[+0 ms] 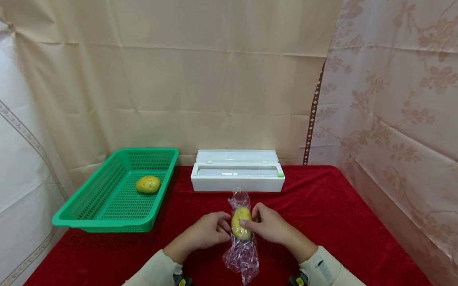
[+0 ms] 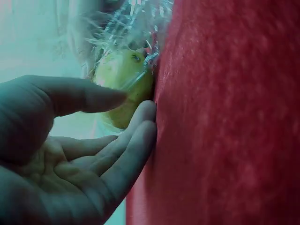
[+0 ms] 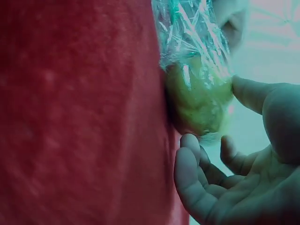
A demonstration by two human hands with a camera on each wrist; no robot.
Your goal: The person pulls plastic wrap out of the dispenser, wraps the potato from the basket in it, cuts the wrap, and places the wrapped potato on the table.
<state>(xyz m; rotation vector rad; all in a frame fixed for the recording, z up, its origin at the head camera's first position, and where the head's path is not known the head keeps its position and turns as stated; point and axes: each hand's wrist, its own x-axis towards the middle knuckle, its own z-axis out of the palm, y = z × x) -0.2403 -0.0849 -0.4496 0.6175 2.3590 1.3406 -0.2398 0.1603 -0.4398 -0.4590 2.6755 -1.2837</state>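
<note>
A yellow potato (image 1: 240, 230), wrapped in clear plastic film (image 1: 241, 256), lies on the red cloth between the two hands. Loose film sticks out beyond both of its ends, crumpled and shiny. My right hand (image 1: 270, 225) holds the potato from the right, thumb across its top and fingers bent at its side. On the other side, my left hand (image 1: 209, 230) is close by, with its fingers loosely bent and nothing in its grasp. The left wrist view has the left thumb (image 2: 103, 98) overlapping the potato and the fingertips low by the cloth.
At the left stands a green plastic basket (image 1: 154, 216) with one unwrapped potato (image 1: 148, 184) inside. A white film dispenser box (image 1: 237, 184) sits at the back, its lid (image 1: 237, 155) raised and a roll within. Red cloth (image 1: 343, 230) covers the table; curtains (image 1: 214, 79) hang behind.
</note>
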